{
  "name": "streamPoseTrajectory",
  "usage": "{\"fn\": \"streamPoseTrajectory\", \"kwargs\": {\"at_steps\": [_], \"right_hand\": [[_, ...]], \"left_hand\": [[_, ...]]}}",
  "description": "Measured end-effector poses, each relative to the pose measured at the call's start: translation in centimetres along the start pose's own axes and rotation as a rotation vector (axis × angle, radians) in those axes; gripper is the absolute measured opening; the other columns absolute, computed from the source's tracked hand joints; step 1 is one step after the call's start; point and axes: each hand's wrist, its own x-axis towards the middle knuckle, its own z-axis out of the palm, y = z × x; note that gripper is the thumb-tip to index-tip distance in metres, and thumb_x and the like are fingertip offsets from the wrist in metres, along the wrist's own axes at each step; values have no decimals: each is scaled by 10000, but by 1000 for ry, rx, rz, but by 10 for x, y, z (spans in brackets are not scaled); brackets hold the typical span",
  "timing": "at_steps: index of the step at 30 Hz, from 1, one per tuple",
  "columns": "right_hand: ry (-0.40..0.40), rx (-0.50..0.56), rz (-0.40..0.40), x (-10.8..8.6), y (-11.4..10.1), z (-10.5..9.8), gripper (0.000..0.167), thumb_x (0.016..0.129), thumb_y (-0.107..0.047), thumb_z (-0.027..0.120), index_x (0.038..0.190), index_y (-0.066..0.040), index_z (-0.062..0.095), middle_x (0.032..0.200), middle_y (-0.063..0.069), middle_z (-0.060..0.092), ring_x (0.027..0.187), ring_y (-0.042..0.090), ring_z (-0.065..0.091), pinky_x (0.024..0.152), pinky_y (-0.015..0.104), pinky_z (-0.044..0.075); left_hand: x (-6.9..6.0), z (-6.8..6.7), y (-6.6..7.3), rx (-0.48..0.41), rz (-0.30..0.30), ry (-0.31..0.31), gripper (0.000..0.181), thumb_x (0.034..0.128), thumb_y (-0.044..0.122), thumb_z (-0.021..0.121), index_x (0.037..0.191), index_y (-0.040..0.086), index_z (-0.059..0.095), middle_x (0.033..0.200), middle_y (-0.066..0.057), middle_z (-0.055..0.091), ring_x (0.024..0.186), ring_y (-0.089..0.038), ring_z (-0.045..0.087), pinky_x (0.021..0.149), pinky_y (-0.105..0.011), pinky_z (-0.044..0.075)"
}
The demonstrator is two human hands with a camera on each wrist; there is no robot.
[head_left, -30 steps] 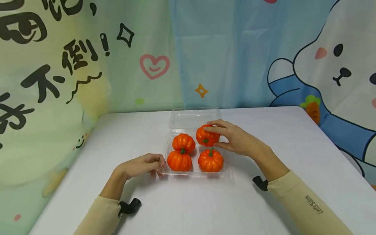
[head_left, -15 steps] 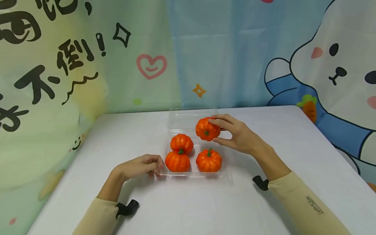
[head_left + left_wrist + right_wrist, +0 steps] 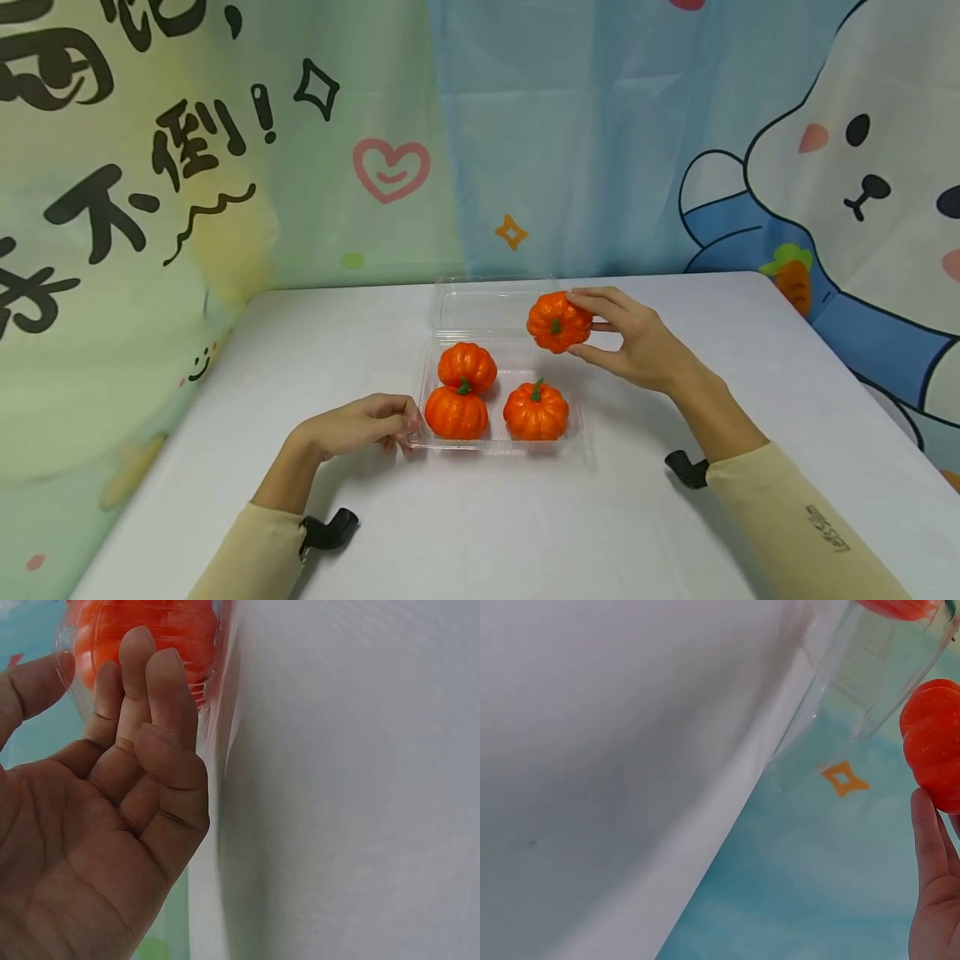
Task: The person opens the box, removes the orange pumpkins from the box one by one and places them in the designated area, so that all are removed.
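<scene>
My right hand [image 3: 630, 342] holds an orange toy pumpkin [image 3: 557, 322] by its right side, raised above the back right of a hinged clear plastic container [image 3: 480, 445]. In the right wrist view the fingertips press against the same pumpkin [image 3: 934, 746]. Three more orange pumpkins sit inside the container: one at back left [image 3: 467, 365], one at front left [image 3: 454, 414] and one at front right [image 3: 536, 412]. At the container's front left corner my left hand [image 3: 367, 423] grips its edge. The left wrist view shows the thumb at the rim and bent fingers [image 3: 169, 694] by the wall.
The container's clear lid [image 3: 487, 307] lies folded back toward the table's far edge. A white cloth covers the table [image 3: 600, 517]. Behind it hangs a printed curtain [image 3: 570, 142]. Each wrist wears a black mount [image 3: 330, 529].
The right hand has lifted the pumpkin out of the container's back right area, up and then rightward. My left hand stays at the container's corner, and the other pumpkins keep their places.
</scene>
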Motion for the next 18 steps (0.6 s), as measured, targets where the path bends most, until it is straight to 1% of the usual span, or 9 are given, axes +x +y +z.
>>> {"fn": "streamPoseTrajectory", "kwargs": {"at_steps": [5, 8, 13, 18], "right_hand": [[45, -5, 32, -7, 8, -4, 758, 749, -26, 898, 1426, -37, 558, 1405, 143, 571, 1194, 282, 634, 846, 363, 584], [63, -22, 62, -12, 14, -5, 768, 758, -20, 889, 1442, -53, 540, 1401, 144, 569, 1189, 290, 632, 833, 385, 591], [42, -54, 168, -19, 22, -8, 773, 819, -48, 851, 1497, -100, 483, 1408, 143, 546, 1192, 307, 624, 830, 432, 595], [26, -86, 274, -25, 28, -16, 759, 858, -75, 824, 1522, -130, 460, 1395, 144, 538, 1186, 320, 618, 861, 480, 579]], "left_hand": [[0, 0, 1, -4, 1, -3, 169, 1013, 155, 495, 1015, 9, 580, 952, -149, 701, 908, -262, 657, 748, -304, 509], [-1, 0, 1, 1, -2, -1, 170, 1011, 157, 496, 1015, 9, 580, 951, -162, 706, 900, -264, 655, 747, -306, 504], [-1, -1, 1, 9, -7, -2, 179, 1011, 173, 490, 1010, 18, 579, 944, -158, 707, 891, -261, 650, 748, -307, 496], [-2, 0, 2, 4, -10, -12, 185, 1009, 186, 488, 1005, 24, 575, 935, -125, 701, 895, -252, 654, 746, -307, 498]]}}
